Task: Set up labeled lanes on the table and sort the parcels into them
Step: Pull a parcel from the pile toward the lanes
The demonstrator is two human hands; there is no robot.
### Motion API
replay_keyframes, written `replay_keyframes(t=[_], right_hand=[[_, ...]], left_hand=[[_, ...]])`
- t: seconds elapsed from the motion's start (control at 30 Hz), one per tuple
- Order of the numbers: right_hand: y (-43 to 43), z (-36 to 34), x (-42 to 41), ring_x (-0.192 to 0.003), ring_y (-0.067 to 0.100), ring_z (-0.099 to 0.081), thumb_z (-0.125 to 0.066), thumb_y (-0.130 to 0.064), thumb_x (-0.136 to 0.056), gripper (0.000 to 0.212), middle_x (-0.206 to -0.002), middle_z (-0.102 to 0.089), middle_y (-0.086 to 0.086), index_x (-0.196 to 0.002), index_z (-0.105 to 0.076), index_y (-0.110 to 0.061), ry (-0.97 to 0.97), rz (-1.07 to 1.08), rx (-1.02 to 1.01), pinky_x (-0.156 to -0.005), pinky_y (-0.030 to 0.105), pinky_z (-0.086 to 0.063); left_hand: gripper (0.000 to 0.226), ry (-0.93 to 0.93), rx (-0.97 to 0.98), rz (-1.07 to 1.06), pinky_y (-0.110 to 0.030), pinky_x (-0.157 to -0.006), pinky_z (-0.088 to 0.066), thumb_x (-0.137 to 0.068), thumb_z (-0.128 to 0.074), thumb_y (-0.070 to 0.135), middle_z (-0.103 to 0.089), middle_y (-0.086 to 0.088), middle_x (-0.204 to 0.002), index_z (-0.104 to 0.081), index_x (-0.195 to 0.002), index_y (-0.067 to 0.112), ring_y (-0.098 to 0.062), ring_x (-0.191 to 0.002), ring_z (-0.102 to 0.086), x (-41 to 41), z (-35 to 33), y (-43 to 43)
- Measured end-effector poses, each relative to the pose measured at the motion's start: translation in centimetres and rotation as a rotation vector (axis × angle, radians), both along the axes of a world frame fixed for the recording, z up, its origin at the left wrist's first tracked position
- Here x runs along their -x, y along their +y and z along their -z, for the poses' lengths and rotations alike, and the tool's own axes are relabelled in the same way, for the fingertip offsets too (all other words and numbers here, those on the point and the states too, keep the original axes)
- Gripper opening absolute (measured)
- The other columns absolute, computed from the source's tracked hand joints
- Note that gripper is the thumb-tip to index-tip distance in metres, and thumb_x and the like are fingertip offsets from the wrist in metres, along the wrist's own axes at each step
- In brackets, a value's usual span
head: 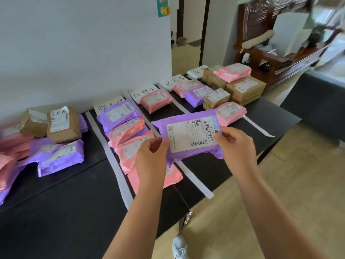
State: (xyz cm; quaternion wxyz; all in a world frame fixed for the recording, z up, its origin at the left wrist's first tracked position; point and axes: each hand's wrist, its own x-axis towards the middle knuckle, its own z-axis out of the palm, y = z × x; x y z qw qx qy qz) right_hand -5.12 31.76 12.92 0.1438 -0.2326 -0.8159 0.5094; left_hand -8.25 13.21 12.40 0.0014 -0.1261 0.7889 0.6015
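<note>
A purple parcel point(188, 135) with a white shipping label hangs above the black table point(65, 202). My left hand point(151, 157) grips its lower left edge and my right hand point(237, 144) grips its right edge. White tape strips point(113, 161) divide the table into lanes, each headed by a handwritten paper label point(143, 93) at the wall. The first lane holds several pink and purple parcels point(123, 116). A pink parcel point(156, 100) lies in the second lane. Pink and purple parcels point(197, 92) lie in the third. Brown boxes point(244, 88) and pink parcels fill the far lane.
An unsorted heap of brown, pink and purple parcels point(56, 146) covers the table's left end. The table's near edge drops to a wooden floor point(280, 184) on the right. A dark wooden bench point(270, 58) stands beyond the table's far end.
</note>
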Motion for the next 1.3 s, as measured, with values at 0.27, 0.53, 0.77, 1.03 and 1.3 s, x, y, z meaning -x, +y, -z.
replay_keyframes(t=[0.27, 0.53, 0.77, 1.03, 1.3], right_hand=[[4.1, 1.1, 7.7, -0.091, 0.008, -0.066, -0.062, -0.03, -0.097, 0.032, -0.117, -0.063, -0.005, -0.129, -0.056, -0.03, -0.091, 0.046, -0.11, -0.064, 0.02, -0.053], [5.4, 4.3, 16.1, -0.086, 0.004, -0.058, -0.062, -0.023, -0.097, 0.032, -0.109, -0.062, -0.01, -0.128, -0.057, -0.025, -0.181, -0.106, -0.128, -0.059, 0.013, -0.042], [6.8, 9.7, 25.5, -0.102, 0.007, -0.058, -0.066, -0.02, -0.093, 0.038, -0.123, -0.064, -0.004, -0.129, -0.054, -0.025, -0.241, -0.23, -0.081, -0.079, 0.023, -0.05], [7.7, 15.0, 36.3, -0.112, 0.016, -0.063, -0.062, -0.018, -0.096, 0.035, -0.127, -0.064, -0.002, -0.129, -0.053, -0.021, -0.341, -0.434, -0.126, -0.075, 0.02, -0.048], [6.7, 18.4, 41.8, -0.118, 0.016, -0.06, -0.056, -0.019, -0.1, 0.034, -0.132, -0.062, -0.001, -0.133, -0.054, -0.023, -0.406, -0.592, -0.11, -0.078, 0.021, -0.047]], left_hand=[[0.016, -0.037, -0.006, 0.076, -0.016, -0.07, -0.048, -0.096, -0.062, 0.031, -0.062, 0.017, -0.094, -0.064, -0.111, 0.025, 0.001, -0.082, -0.058, 7.8, 1.3, 4.7], [0.029, -0.098, 0.052, 0.023, -0.01, -0.063, -0.04, -0.101, -0.052, 0.03, -0.062, 0.01, -0.107, -0.062, -0.127, 0.022, -0.005, -0.09, -0.057, 14.2, 4.2, 5.9], [0.018, -0.241, 0.165, -0.075, -0.013, -0.059, -0.037, -0.1, -0.052, 0.029, -0.064, 0.009, -0.105, -0.062, -0.115, 0.024, 0.0, -0.079, -0.055, 21.2, 8.3, 7.5], [0.028, -0.367, 0.256, -0.128, -0.022, -0.068, -0.042, -0.102, -0.047, 0.024, -0.065, 0.0, -0.115, -0.062, -0.123, 0.012, -0.013, -0.089, -0.054, 29.6, 12.4, 8.9], [0.031, -0.443, 0.346, -0.09, -0.032, -0.08, -0.049, -0.103, -0.043, 0.023, -0.065, -0.011, -0.12, -0.062, -0.123, 0.009, -0.025, -0.099, -0.06, 34.3, 16.0, 7.9]])
